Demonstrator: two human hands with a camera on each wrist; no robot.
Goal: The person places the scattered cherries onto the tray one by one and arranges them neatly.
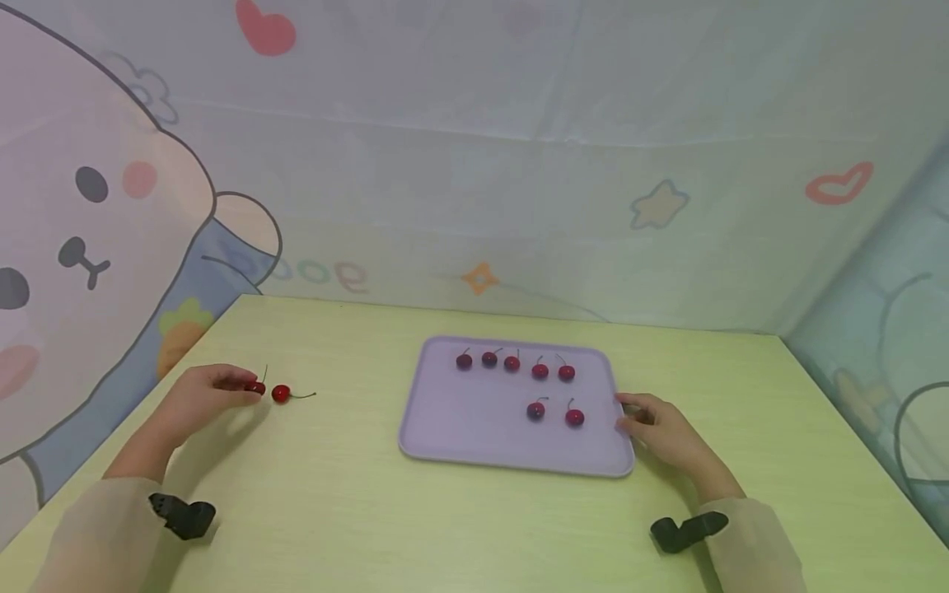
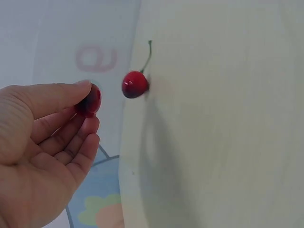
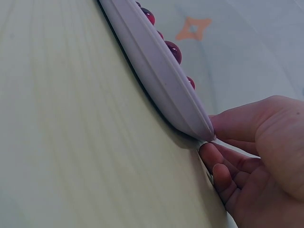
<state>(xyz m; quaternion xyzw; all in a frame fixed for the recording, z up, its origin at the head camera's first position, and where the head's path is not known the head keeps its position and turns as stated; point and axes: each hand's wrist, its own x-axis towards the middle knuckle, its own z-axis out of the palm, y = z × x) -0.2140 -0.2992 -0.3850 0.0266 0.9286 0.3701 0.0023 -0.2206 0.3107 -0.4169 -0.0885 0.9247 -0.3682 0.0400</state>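
Note:
My left hand (image 1: pixel 203 401) pinches a red cherry (image 2: pixel 91 102) between thumb and fingertips, its thin stem pointing up in the head view. Just to the right of that hand, a second cherry (image 1: pixel 281 394) lies on the table, its stem toward the right. At the right side of the lilac tray (image 1: pixel 474 441), my right hand (image 1: pixel 670 432) holds the rim with thumb and fingers. On the tray, several cherries (image 1: pixel 511 363) with stems form a row along the back. Two more, a left one (image 1: pixel 536 410) and a right one (image 1: pixel 574 417), sit in front of that row's right part.
The tray lies flat on a pale yellow-green table (image 1: pixel 334 511). A printed cloth (image 1: pixel 474 189) with a cartoon bear, hearts and stars hangs behind the table's back edge. Black wrist cameras are strapped over both sleeves, on the left (image 1: pixel 185 516) and right (image 1: pixel 685 531).

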